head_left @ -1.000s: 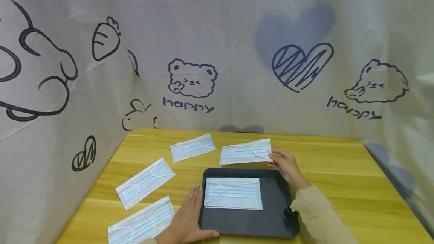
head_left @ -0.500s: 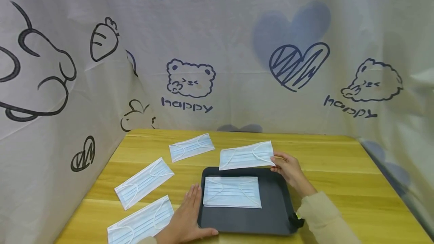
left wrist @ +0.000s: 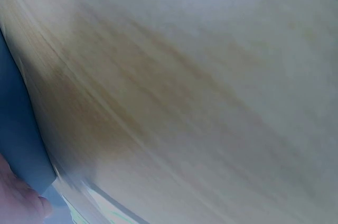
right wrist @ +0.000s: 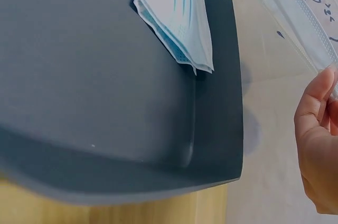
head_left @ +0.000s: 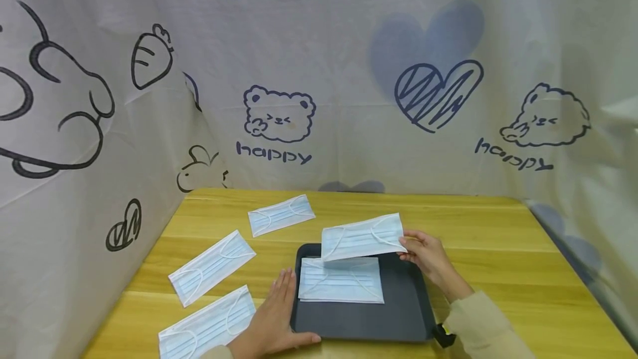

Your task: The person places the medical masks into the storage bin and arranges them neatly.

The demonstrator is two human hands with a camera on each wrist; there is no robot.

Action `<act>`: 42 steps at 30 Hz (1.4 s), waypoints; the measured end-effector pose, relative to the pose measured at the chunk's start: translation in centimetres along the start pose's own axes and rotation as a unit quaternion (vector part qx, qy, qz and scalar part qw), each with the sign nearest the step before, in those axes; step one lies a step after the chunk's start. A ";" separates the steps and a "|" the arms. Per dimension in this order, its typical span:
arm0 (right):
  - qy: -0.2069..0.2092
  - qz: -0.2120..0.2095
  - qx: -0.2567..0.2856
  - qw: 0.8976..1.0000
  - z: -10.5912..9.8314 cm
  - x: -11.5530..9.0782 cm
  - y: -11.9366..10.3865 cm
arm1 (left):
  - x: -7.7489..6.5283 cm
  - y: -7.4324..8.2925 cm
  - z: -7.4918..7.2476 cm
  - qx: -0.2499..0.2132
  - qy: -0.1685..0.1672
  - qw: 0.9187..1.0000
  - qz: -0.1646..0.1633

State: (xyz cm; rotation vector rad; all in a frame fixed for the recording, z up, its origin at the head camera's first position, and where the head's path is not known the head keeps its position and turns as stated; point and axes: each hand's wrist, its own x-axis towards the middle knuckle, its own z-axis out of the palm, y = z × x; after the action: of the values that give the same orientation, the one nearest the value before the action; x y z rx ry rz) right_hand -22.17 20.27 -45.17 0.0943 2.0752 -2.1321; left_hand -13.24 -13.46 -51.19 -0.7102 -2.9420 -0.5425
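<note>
My right hand (head_left: 430,259) pinches a light blue face mask (head_left: 363,236) by its right end, holding it above the far edge of a dark grey tray (head_left: 359,323). More face masks (head_left: 341,281) lie stacked in the tray's left part, partly overlapped by the held one in the head view. In the right wrist view my right hand (right wrist: 319,139) grips the mask (right wrist: 301,18) at the right, beyond the tray wall (right wrist: 216,129). My left hand (head_left: 274,314) rests with straight fingers along the tray's left side, thumb at its near corner.
Three other face masks lie on the wooden table (head_left: 498,248): one at the back (head_left: 281,215), one at the left (head_left: 211,268), and one near the front left (head_left: 209,326), beside my left hand. A printed curtain (head_left: 344,71) hangs behind and along the sides.
My right hand has brought the held mask toward me, from behind the tray to over its far edge and the stack. My left hand stays at the tray's side.
</note>
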 end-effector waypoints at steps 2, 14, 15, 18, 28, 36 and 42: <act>0.003 0.005 0.002 1.000 0.1 -0.3 0.1 | 0.0 0.0 -0.1 0.001 -0.005 1.000 0.001; -0.013 0.016 0.041 0.999 1.1 -2.3 1.8 | 0.0 0.0 -0.1 0.010 -0.007 1.000 -0.003; -0.015 0.018 0.043 0.999 1.1 -2.4 2.0 | 0.0 0.1 0.0 0.008 -0.007 1.000 -0.004; -0.015 0.022 0.041 0.999 1.4 -2.8 2.4 | 0.0 0.0 0.0 -0.002 -0.004 1.000 -0.005; 0.002 0.030 0.049 0.998 2.9 -3.4 3.1 | 0.0 -0.1 0.2 -0.009 0.002 1.000 -0.001; 0.023 0.036 0.044 0.998 4.2 -3.2 3.9 | 0.0 0.0 0.0 -0.003 0.001 1.000 -0.001; 0.036 0.035 0.043 0.998 4.9 -2.9 4.4 | 0.0 0.1 -0.1 0.008 -0.001 1.000 0.008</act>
State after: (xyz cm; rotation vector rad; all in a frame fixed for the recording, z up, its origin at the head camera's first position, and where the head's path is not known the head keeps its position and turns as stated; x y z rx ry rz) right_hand -18.28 15.51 -48.91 0.2560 1.9859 -2.2071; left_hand -13.20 -13.42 -51.05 -0.7311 -2.9367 -0.5172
